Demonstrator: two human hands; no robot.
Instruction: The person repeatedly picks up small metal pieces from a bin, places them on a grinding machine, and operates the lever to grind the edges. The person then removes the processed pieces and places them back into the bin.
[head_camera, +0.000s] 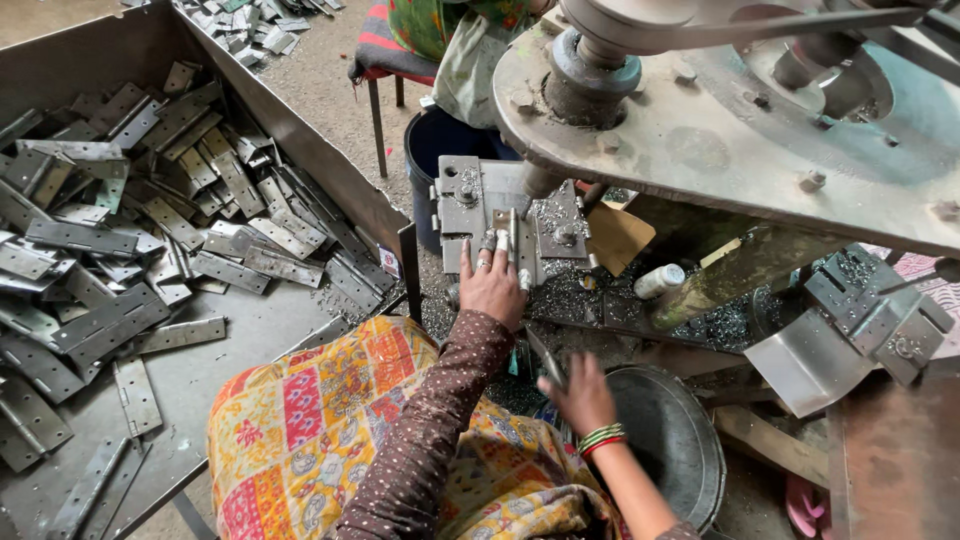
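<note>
My left hand (492, 287), in a brown dotted sleeve, rests on the metal jig (462, 205) of a drilling machine. Its fingers press a narrow steel hinge (511, 236) standing upright in the jig, just below the spindle (590, 70). My right hand (580, 395), with bangles at the wrist, is lower and nearer to me, at the rim of a round metal pan (680, 440). It is closed on a thin grey metal piece (549, 364) that looks like another hinge. A patterned yellow cloth (310, 420) covers my lap.
A large sheet-metal tray (250, 330) on the left holds several loose hinges (110, 320). Metal shavings (590, 300) and a white bottle (659, 281) lie under the machine's plate (720, 150). A blue bucket (440, 150), a stool and another person's green clothing (430, 25) are beyond.
</note>
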